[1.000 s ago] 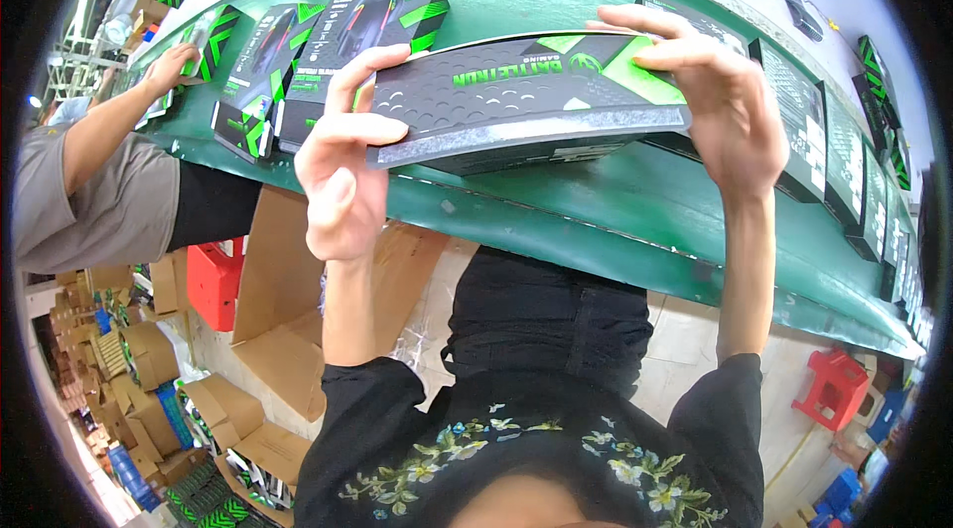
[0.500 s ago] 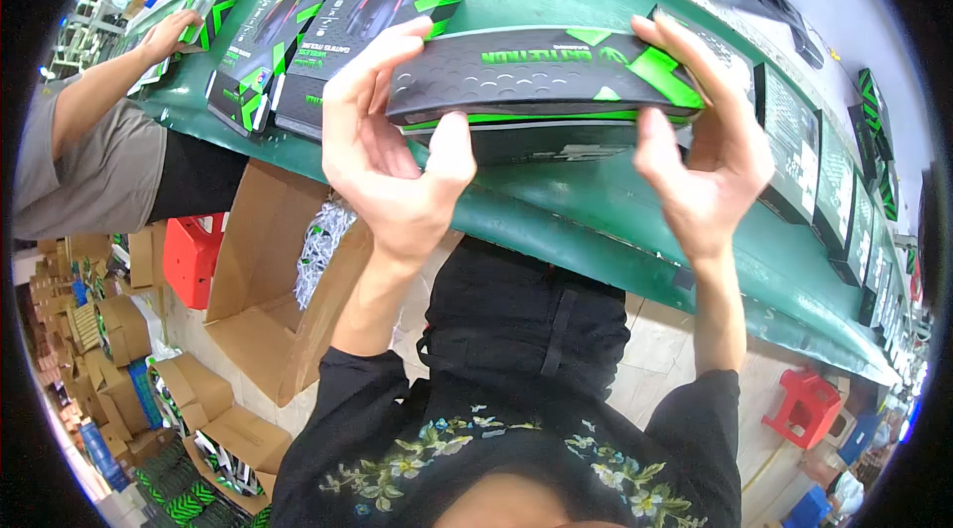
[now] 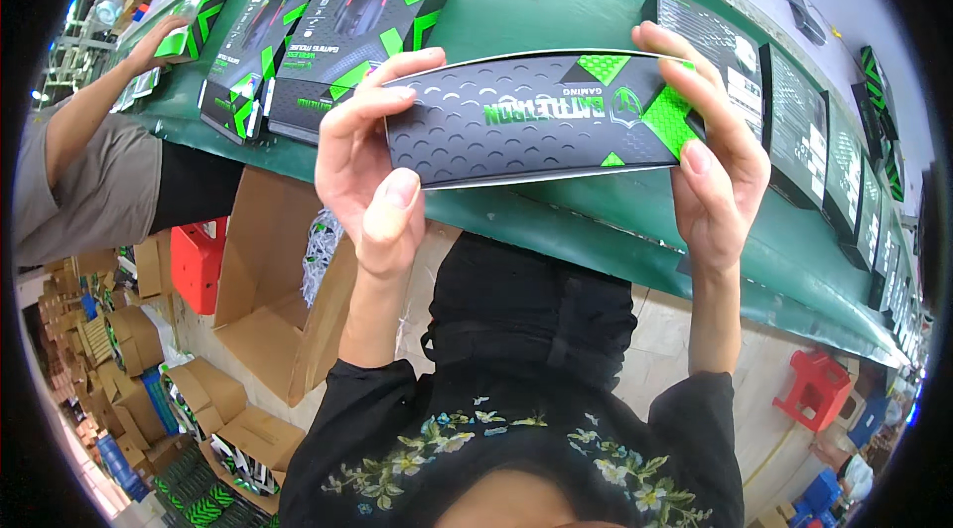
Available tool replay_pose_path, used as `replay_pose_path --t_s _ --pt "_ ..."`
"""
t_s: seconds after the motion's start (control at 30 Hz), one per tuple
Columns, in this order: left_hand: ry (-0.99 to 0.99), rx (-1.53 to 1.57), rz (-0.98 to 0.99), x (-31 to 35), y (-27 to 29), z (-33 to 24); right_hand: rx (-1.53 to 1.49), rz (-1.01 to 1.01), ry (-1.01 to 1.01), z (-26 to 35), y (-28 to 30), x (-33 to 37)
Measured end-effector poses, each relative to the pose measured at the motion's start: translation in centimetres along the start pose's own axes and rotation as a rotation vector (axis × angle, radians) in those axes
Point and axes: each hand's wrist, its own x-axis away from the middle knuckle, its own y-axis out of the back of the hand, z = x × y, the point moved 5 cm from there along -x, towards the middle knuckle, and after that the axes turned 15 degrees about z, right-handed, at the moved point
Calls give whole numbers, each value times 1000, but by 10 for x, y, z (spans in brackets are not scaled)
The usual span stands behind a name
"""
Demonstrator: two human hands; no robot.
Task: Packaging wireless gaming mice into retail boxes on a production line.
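A black and green mouse box (image 3: 526, 126) is held up over the green table, one long side facing me with its print upside down. Around its left end curl the fingers of my left hand (image 3: 372, 156), thumb at the lower edge. My right hand (image 3: 720, 151) grips the opposite end, thumb against the green stripe. The box's other faces are turned from sight. Beyond my left hand, two similar boxes lie flat, a larger one (image 3: 362, 32) and a narrower one (image 3: 243, 57), each picturing a mouse. Right of my right hand lies another box (image 3: 705, 52), back side up.
Several boxes (image 3: 799, 136) line the right part of the green table (image 3: 556, 2). At left, a co-worker's hand (image 3: 154, 42) touches a green and black box (image 3: 204, 17). Below the edge stand an open carton (image 3: 263, 260) with shredded paper and red stools (image 3: 199, 265), (image 3: 816, 391).
The box in my hands has been tilted so its long printed side faces me more fully, and it sits slightly lower. My left thumb has shifted. The co-worker's hand has moved slightly.
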Motion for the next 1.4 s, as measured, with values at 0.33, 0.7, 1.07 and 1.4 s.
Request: replay_pose_path --t_s 0.33,0.7,1.07,1.4 --pt "-112 3 25 -21 0 9 -43 -50 -4 -17 3 -16" --pt "67 -324 -47 -60 -22 18 367 -242 -137 -16 6 -24" --pt "623 -1461 25 18 117 65 277 213 -372 -22 -38 24" --pt "568 -911 111 39 81 27 345 184 -436 -79 -76 1"
